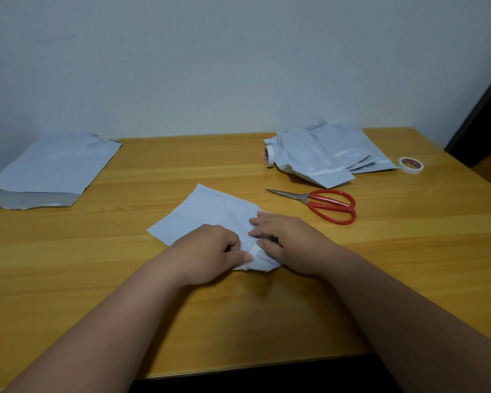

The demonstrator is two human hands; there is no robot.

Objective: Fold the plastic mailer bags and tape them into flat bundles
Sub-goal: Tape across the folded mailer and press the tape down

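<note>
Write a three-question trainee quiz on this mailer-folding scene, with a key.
1. True or false: the red-handled scissors lie closed on the table.
2. How many tape rolls are in view?
3. The unfolded mailer stack lies at: A) far left, B) far right, C) under the hands.

Key:
1. True.
2. Two: one tape roll on edge against the taped bundles, another tape roll lying flat.
3. A. Left hand and right hand press the folded mailer.

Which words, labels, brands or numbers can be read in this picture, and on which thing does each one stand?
None can be read.
Standing tape roll: red print on its core, too blurred to read.
Flat tape roll: red print on its core, too small to read.
Mailer bags, folded bundle, scissors: no text visible.
</note>
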